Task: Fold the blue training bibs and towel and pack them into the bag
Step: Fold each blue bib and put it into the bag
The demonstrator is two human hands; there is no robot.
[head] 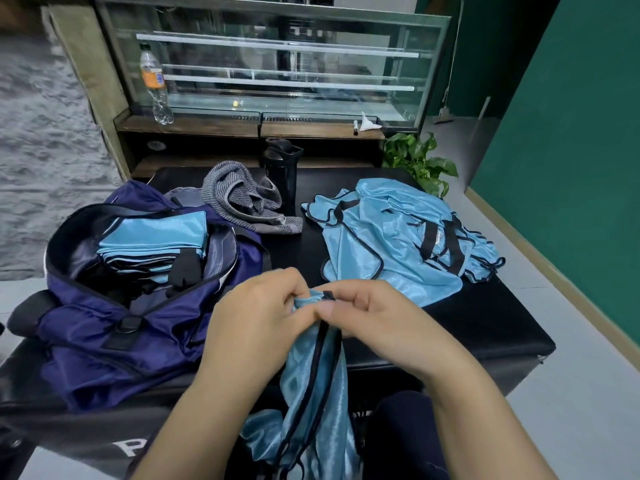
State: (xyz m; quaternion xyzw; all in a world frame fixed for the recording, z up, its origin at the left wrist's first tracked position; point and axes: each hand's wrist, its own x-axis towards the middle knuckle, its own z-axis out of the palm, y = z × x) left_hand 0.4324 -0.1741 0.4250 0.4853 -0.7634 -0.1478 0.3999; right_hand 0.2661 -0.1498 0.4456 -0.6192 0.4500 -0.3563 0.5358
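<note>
Roughly halfway, we judged, going by how the cloth lay. We held one shiny light-blue mesh training bib with black trim [313, 386] at the 6 o'clock edge of the black padded bench [485, 320]. Our left hand [258, 318] and our right hand [375, 318] met at its top edge, fingers of each curled and pinching the fabric close together, while the rest of the bib hung down off the bench toward our lap.

At 9 o'clock sat the open navy-blue nylon duffel bag [114, 341], and inside it a neat stack of folded blue bibs [156, 240] was already packed. Something black lay beside that stack; we could not tell what.

At 2 o'clock a loose heap of unfolded blue bibs [398, 237] was spread on the bench, well apart from the bag. At 12 o'clock the grey striped towel [242, 199] lay crumpled, touching the bag's far rim, just beside a black shaker bottle [282, 168].

So the bib in hand, the heap and the towel all awaited folding and packing.
</note>
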